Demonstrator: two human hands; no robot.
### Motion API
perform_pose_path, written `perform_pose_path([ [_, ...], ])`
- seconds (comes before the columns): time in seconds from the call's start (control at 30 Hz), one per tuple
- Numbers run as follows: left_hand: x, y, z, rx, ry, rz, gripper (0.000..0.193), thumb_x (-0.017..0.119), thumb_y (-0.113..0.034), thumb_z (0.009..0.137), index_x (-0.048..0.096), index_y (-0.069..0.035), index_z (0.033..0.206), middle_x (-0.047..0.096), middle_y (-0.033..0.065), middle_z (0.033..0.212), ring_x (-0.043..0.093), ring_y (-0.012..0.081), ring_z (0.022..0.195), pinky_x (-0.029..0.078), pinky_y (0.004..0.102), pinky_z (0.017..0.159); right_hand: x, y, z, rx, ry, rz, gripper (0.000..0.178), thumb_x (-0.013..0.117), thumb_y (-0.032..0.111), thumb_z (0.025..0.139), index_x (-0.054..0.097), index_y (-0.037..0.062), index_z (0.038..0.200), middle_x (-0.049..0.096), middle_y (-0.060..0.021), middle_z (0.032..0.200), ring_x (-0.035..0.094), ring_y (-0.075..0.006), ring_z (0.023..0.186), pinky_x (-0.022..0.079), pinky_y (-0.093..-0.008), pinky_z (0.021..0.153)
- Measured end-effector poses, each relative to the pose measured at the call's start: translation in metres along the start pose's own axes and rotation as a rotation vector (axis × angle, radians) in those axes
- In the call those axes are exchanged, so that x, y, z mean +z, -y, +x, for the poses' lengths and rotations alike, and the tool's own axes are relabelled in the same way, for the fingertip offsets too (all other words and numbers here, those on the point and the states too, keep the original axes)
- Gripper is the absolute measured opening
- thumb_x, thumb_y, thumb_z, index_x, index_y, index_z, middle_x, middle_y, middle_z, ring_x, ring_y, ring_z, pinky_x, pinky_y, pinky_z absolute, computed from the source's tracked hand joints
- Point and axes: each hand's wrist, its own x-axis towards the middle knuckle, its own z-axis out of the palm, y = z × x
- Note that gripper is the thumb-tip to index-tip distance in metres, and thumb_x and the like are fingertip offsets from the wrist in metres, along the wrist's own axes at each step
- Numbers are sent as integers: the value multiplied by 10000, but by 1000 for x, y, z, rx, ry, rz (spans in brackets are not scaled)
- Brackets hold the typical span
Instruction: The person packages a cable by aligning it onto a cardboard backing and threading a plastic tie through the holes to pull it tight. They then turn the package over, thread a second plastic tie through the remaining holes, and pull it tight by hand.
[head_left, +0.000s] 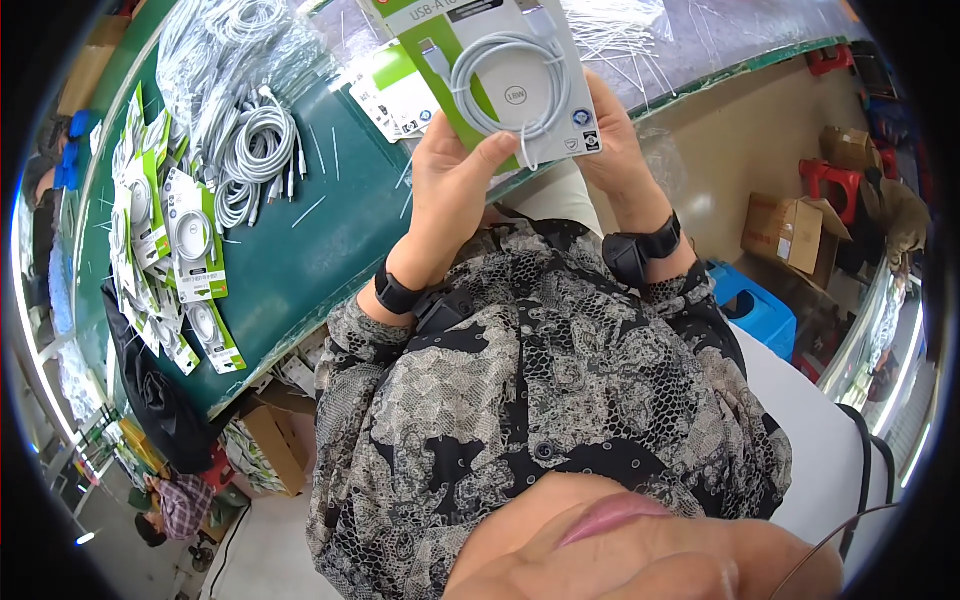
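Observation:
A green-and-white cable card [555, 125] is held up in front of me, carrying a coiled white USB cable [462, 103] fastened with a white tie near its lower edge. My left hand [450, 185] grips the lower left corner, thumb across the front at the tie. Along the right edge my right hand [617, 140] holds the same card, its fingers mostly hidden behind it. Beyond my left hand, more green-and-white cards [392, 92] lie on the green table [290, 265], partly covered by the held one.
Finished cable cards [193, 238] are heaped at the left, beside loose coiled cables [262, 150] and clear plastic bags [225, 50]. Thin white ties [620, 50] lie at the far side. A cardboard box [785, 232] and a blue stool [757, 308] stand to the right. Another person [187, 507] is at lower left.

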Motion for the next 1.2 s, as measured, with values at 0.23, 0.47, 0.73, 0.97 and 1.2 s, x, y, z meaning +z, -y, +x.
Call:
perform_pose_path([
  [0.23,-5,1,-4,-83,58,-51,377,592,39,855,462,31,1208,587,97,1141,584,182,1039,501,334,906,0,-14,0,39,54,263,461,694,90,833,500,53,1250,586,-24,1146,565,-98,1021,478,-265,863],
  [0.47,-1,-8,1,-115,52,-182,405,582,54,850,448,18,1231,579,106,1158,583,198,1062,507,354,903,1,-20,2,98,-91,394,331,678,83,845,537,45,1142,578,-2,1048,569,-82,938,492,-238,817],
  [0.73,1,-6,10,-171,25,-165,387,578,11,866,458,-8,1233,581,98,1144,587,200,1049,499,346,911,0,-22,-10,-140,-148,-526,263,618,-20,809,547,-2,1062,602,-72,934,598,-113,866,492,-240,743],
  [0.97,3,6,13,-171,-92,-83,298,581,-74,888,508,-22,1172,607,74,1060,604,169,963,517,298,809,-1,-9,-12,18,12,-498,218,571,-18,834,584,-7,1051,664,-72,818,638,-167,756,502,-278,666],
  [1.2,4,7,31,25,-209,16,262,569,-159,913,543,4,1117,624,58,988,611,123,876,512,270,755,25,-20,-22,25,-13,-416,136,581,-29,813,608,-7,945,665,-90,797,625,-145,701,493,-274,629],
])
